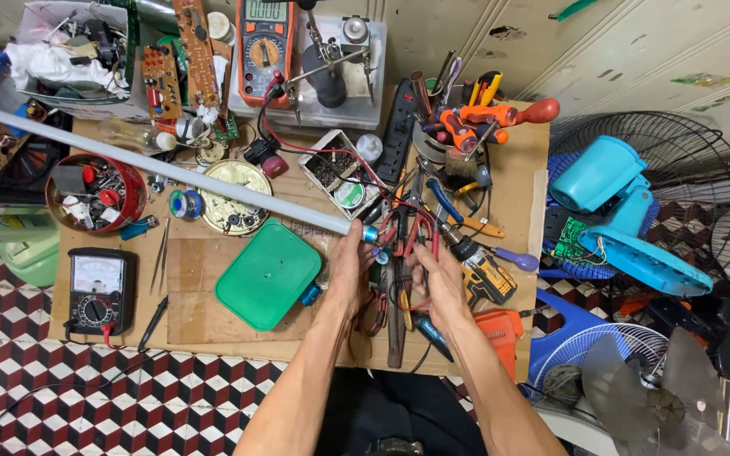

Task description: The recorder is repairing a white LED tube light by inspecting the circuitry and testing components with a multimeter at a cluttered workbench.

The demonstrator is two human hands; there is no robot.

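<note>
While the long white tube lamp [162,169] lies slanted across the wooden surface [204,312], its long axis runs from about ten o'clock at the far left edge down to four o'clock, ending at a metal cap just above the person's hands. That near end sits in the left hand [350,268], whose fingers are curled around the tube just behind the cap, so the left hand is plainly the nearer one and is grasping the lamp. From this hand, the rest of the tube stretches away toward ten o'clock, passing over a round brass-coloured disc [234,196] and close by a red tin of small parts [95,192].

At three o'clock from the left hand, close beside it, the right hand [441,283] rests among red and black wires [411,232] and pliers, fingers bent and reaching toward the tube's cap; whether it pinches a wire cannot be told. A green plastic lid [268,274] lies at nine o'clock from the left hand, and a yellow-and-black cordless drill [483,270] lies just beyond the right hand at three o'clock.
</note>
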